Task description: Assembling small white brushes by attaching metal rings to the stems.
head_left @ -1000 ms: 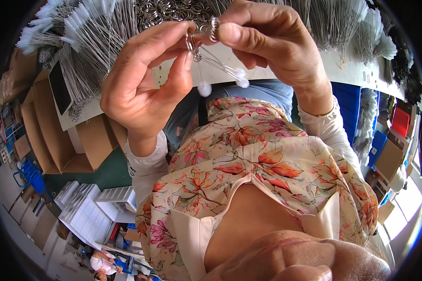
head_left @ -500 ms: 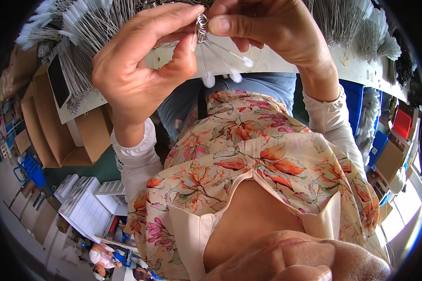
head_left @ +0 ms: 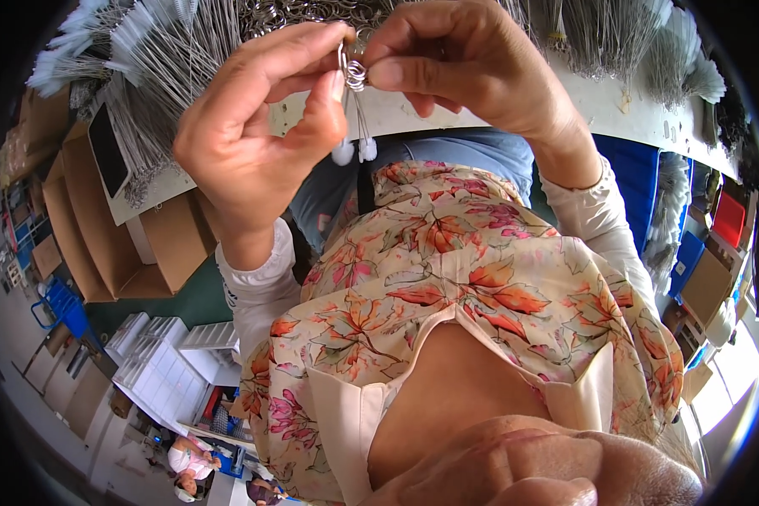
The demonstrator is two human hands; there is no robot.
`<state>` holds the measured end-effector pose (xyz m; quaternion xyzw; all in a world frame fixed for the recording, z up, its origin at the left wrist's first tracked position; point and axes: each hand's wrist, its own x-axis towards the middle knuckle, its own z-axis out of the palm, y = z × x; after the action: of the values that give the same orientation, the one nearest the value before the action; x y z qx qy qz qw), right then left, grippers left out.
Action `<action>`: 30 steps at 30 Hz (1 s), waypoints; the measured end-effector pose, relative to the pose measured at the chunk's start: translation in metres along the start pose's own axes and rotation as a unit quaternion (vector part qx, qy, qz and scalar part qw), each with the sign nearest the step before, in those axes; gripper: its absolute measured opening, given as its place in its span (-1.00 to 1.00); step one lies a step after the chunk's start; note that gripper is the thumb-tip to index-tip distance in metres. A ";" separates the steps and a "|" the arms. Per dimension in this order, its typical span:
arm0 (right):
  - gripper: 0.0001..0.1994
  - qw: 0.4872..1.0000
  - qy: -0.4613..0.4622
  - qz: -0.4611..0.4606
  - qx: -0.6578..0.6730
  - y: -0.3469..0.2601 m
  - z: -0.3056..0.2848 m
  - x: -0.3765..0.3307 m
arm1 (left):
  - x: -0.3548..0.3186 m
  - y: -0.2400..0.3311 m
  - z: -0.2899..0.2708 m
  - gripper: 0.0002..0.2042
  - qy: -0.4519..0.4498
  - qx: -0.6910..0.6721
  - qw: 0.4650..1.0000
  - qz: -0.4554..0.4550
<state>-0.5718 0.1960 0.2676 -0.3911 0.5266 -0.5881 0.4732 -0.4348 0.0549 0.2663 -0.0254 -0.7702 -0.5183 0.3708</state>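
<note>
Above the near table edge, my left hand (head_left: 257,135) pinches a metal ring (head_left: 341,57) between thumb and forefinger. Looped wire ends (head_left: 356,76) are bunched beside the ring, and some look threaded on it; the exact join is too small to tell. From them hang thin wire brushes (head_left: 361,122) with white tufted tips, pointing down toward my lap. My right hand (head_left: 464,76) is closed, its thumb and fingertips pressed at the right side of the loops. What lies between those fingertips is mostly hidden.
Bundles of wire brushes (head_left: 160,51) lie left on the table (head_left: 396,121), with more brush bundles (head_left: 620,42) at right. Metal rings (head_left: 312,10) are heaped behind my hands. A dark flat device (head_left: 108,150) rests by an open cardboard box (head_left: 101,228). Blue bins (head_left: 628,173) stand right.
Both hands have shifted slightly left and down. The ring now shows at my left fingertips beside the loops, and the hanging brushes have swung closer together.
</note>
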 end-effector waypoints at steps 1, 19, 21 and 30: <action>-0.84 1.000 0.000 0.000 0.001 -0.002 0.001 -0.001 | 0.001 -0.001 -0.002 -0.73 -0.003 -0.001 1.000 -0.008; -0.85 0.998 -0.034 0.048 0.036 -0.009 -0.005 -0.003 | 0.007 0.011 -0.002 -0.79 -0.047 0.038 0.997 -0.042; -0.85 0.988 -0.030 0.078 0.126 -0.005 -0.005 -0.004 | 0.011 0.008 -0.011 -0.82 -0.097 0.067 0.993 0.005; -0.84 0.996 -0.031 0.053 0.068 -0.008 0.001 -0.002 | -0.002 0.002 -0.016 -0.82 -0.037 -0.370 0.876 -0.308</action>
<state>-0.5714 0.1976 0.2756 -0.3474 0.4908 -0.5843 0.5450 -0.4242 0.0434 0.2696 0.0590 -0.5044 -0.8521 0.1268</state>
